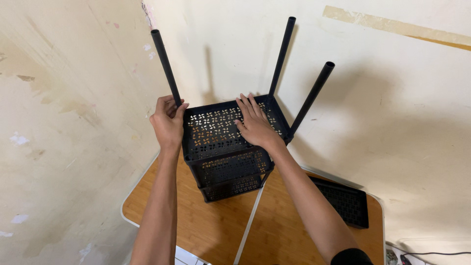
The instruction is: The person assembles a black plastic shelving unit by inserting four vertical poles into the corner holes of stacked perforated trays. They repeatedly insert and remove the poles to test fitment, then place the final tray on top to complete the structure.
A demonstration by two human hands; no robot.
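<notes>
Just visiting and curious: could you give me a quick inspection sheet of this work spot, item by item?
Surface: wooden folding table with a pale rim, set in a wall corner.
Job's things: black perforated shelf rack, stacked tiers; three black poles stand up from its top corners.
Clutter: spare black tray lying flat on the table.
Hands: left hand grips the left pole at its base; right hand lies flat on the top tier.
Cables: black cable at lower right.
Surroundings: cream walls, stained and peeling.

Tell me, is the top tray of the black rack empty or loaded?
Empty: the top tray holds nothing; only the right hand rests flat on it.
</notes>
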